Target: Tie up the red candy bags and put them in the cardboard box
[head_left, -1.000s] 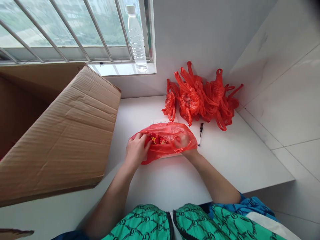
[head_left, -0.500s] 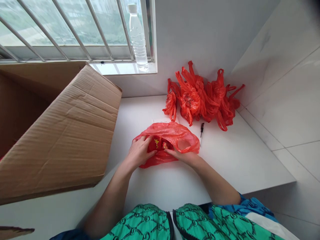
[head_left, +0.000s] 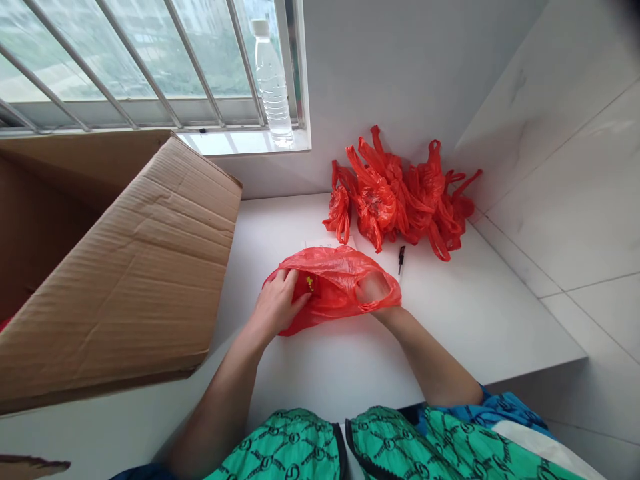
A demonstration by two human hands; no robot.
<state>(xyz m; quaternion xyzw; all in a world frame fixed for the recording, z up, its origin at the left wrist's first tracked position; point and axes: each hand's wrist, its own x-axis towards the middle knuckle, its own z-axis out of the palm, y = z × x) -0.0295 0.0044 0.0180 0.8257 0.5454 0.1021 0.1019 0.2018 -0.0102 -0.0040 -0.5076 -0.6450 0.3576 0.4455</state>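
The left grip (head_left: 277,303) is partly spread, its thumb parted from the bent fingers, and it touches the left end of a thin red plastic bag (head_left: 334,303); whether it pinches the film I cannot tell. The right grip (head_left: 374,288) is inside the same bag, showing through a handle loop; its fingers are hidden, so I cannot tell how far they are spread or whether they have hold of anything. The bag lies between and around both grips, its mouth gaping, and just beside the left fingertips a yellow mark (head_left: 309,283) shows inside it. A sheet of paper (head_left: 320,243) peeps out just beyond the bag, and a pen (head_left: 401,260) lies near the right grip, beyond it and to its right. Farther out past the right grip, a cluster of knotted red bags (head_left: 395,193) stands along the back of the white desk (head_left: 340,367). To the left of the left grip is a big cardboard box (head_left: 135,260), its top gaping. Well beyond the left grip, a clear bottle (head_left: 274,90) stands upright on the windowsill (head_left: 220,143).
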